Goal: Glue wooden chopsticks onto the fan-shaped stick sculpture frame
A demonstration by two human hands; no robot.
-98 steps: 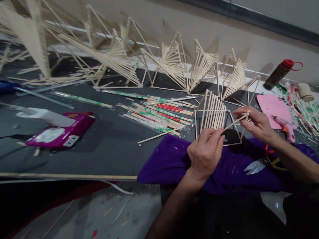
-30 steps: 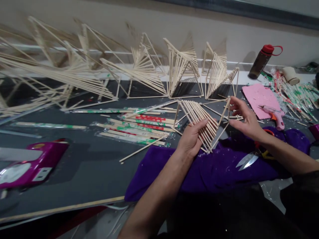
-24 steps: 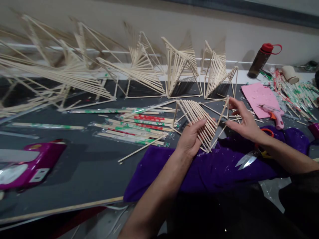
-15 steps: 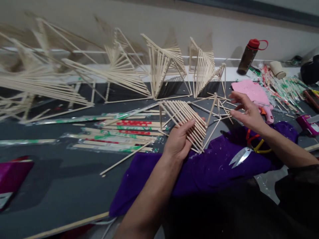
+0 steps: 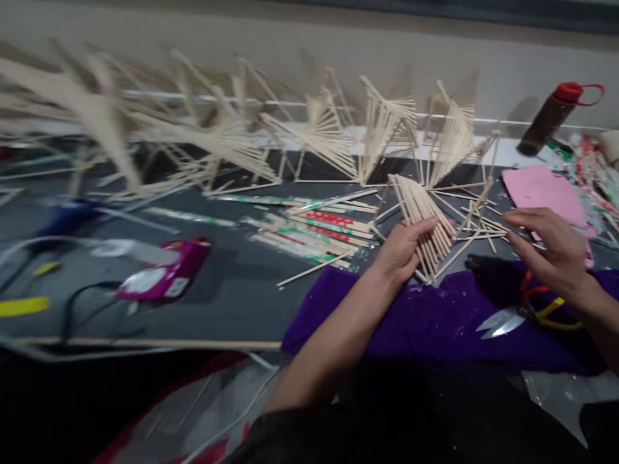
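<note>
My left hand (image 5: 402, 252) is wrapped round the near side of a twisted chopstick frame (image 5: 422, 209), thumb on top of its slanted row of sticks. The frame stands tilted, and its far corner comes close to the models behind. My right hand (image 5: 556, 248) hovers with thumb and fingers apart, holding nothing. Beside it, several loosely joined sticks (image 5: 478, 225) spread over the table. Scissors (image 5: 507, 319) with red and yellow handles lie on a purple cloth (image 5: 416, 322) below my right hand, which partly hides the handles.
Several finished chopstick models (image 5: 389, 129) line the wall. Wrapped chopsticks (image 5: 309, 232) lie left of my hand. A blurred blue glue gun (image 5: 72, 216), cords and a magenta box (image 5: 186, 267) are farther left. A bottle (image 5: 546, 122) and a pink sheet (image 5: 541, 193) stand and lie at right.
The view has swung left, bringing the blue glue gun and cords into sight. My right hand has drawn back a little over the scissors' handles. My left hand keeps its grip.
</note>
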